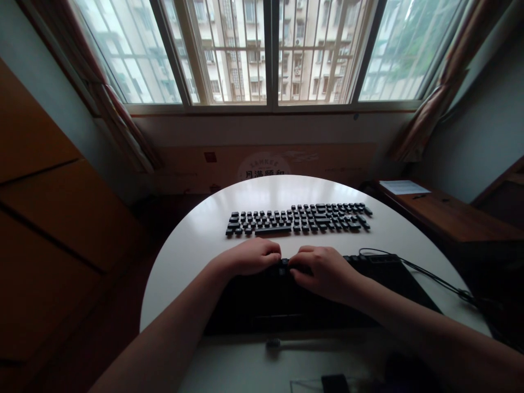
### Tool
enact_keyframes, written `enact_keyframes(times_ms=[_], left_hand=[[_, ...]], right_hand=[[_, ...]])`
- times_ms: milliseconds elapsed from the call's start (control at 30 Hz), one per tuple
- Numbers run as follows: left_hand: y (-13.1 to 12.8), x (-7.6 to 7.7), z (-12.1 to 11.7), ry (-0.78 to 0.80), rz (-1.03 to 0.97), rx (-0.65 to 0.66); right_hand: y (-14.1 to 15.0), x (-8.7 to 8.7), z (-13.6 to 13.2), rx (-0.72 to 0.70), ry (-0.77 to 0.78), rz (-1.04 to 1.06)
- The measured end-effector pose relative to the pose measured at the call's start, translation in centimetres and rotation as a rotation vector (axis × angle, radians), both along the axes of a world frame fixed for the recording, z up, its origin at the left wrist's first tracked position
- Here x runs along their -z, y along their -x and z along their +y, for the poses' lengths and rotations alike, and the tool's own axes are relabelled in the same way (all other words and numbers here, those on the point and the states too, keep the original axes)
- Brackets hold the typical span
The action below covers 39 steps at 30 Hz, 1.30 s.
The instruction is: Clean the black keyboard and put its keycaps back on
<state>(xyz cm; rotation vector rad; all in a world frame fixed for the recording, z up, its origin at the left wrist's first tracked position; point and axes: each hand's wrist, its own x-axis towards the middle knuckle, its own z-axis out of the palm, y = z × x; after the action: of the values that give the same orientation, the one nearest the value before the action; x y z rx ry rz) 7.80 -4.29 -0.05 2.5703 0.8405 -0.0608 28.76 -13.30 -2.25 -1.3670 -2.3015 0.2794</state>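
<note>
A black keyboard base [266, 305] lies on the white round table, most of its top dark and bare of keycaps. My left hand [256, 255] rests at its back edge, fingers curled down and tips partly hidden. Beside it, my right hand [325, 270] is curled with thumb and forefinger close together at the same edge; what they grip is too dark to make out. A few keycaps [283, 266] show on the base between the hands. Behind it, many loose black keycaps [303, 219] are set out in keyboard order.
A brush [273, 343] lies in front of the base on the table [176, 262]. Near the bottom edge is a black object [334, 383] with thin wire beside it. A cable [434, 278] runs off right. Paper [403, 187] lies on a wooden desk [458, 218].
</note>
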Motion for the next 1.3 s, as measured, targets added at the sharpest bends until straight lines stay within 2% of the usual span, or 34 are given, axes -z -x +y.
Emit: enact_keyframes(times_ms=[200, 600, 1000, 1300], left_hand=[[-0.1, -0.2, -0.1, 0.007, 0.002, 0.002], [0.0, -0.2, -0.1, 0.002, 0.006, 0.004], [0.2, 0.3, 0.2, 0.018, -0.024, -0.006], [0.2, 0.0, 0.0, 0.002, -0.009, -0.001]], right_hand=[[-1.1, -0.1, 0.7, -0.064, 0.068, 0.143], [0.2, 0.2, -0.4, -0.021, -0.016, -0.089], [0.6, -0.2, -0.6, -0.004, 0.005, -0.164], [0.3, 0.1, -0.6, 0.015, 0.0, -0.107]])
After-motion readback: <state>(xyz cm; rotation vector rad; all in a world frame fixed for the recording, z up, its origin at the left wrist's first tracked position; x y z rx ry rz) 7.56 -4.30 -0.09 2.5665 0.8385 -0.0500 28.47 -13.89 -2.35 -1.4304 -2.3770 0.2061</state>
